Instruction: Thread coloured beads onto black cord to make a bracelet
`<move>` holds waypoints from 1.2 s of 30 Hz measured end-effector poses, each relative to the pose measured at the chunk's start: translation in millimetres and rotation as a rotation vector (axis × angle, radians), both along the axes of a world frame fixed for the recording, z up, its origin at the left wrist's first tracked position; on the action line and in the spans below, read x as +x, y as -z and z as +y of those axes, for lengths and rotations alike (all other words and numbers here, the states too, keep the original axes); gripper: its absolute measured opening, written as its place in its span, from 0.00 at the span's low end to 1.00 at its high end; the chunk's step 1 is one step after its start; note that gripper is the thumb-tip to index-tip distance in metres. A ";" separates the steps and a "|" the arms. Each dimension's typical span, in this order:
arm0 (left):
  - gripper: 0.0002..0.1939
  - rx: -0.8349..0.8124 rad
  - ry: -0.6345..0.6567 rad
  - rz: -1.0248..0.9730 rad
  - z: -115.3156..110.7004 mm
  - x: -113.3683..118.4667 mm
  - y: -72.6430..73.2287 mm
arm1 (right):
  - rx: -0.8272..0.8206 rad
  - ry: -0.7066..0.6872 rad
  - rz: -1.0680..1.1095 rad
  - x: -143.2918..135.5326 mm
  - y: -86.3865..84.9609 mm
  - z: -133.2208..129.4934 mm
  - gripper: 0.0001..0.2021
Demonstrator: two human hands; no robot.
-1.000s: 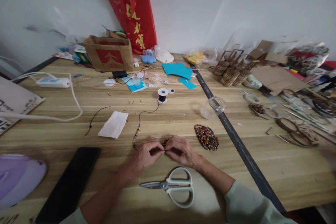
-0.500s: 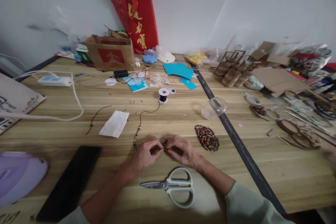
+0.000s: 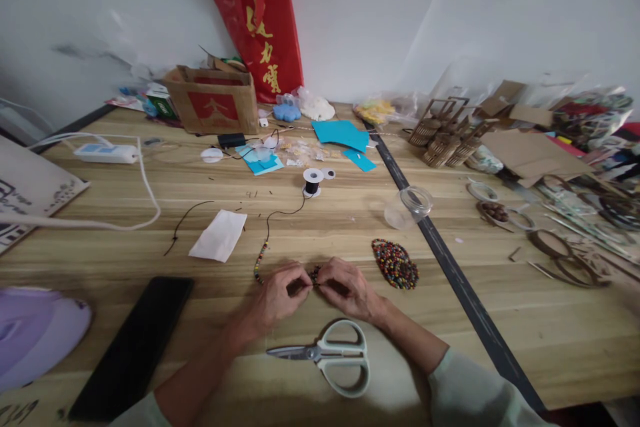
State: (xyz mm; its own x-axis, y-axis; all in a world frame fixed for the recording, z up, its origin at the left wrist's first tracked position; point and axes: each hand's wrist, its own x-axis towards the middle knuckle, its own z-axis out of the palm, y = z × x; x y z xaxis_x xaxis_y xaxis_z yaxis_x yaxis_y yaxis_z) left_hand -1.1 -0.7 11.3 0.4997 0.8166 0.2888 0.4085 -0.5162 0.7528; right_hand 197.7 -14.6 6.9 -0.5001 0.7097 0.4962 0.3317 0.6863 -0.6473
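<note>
The left hand (image 3: 280,293) and right hand (image 3: 346,287), thumbs and fingertips drawn narrow, pinch a thin dark strand (image 3: 315,285), its detail too small to tell. Just beyond the left hand, the beaded cord (image 3: 259,261) runs near to far, its small round multicoloured beads giving way to smooth black line (image 3: 283,213) that curves right to a white-flanged spool (image 3: 313,183) on the wood-grain counter (image 3: 550,340). An oval bead heap (image 3: 395,264) lies right; nearer, pale-handled metal scissors (image 3: 314,352) point left.
</note>
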 end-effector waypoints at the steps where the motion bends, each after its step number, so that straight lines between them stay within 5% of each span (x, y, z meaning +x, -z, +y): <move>1: 0.07 0.000 0.004 0.000 -0.1 -0.1 0.0 | -0.001 -0.001 -0.003 0.1 -0.1 0.0 0.03; 36: 0.06 -0.003 0.028 -0.045 0.2 0.4 -0.2 | -0.027 -0.010 0.020 -1.1 -0.6 -0.5 0.04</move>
State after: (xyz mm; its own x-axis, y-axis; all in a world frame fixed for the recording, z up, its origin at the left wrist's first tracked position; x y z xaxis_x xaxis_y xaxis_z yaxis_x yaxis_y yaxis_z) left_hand -0.7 -0.5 11.5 0.5086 0.8036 0.3090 0.3594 -0.5243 0.7720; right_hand 196.6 -15.1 7.5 -0.4970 0.7183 0.4869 0.3118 0.6714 -0.6723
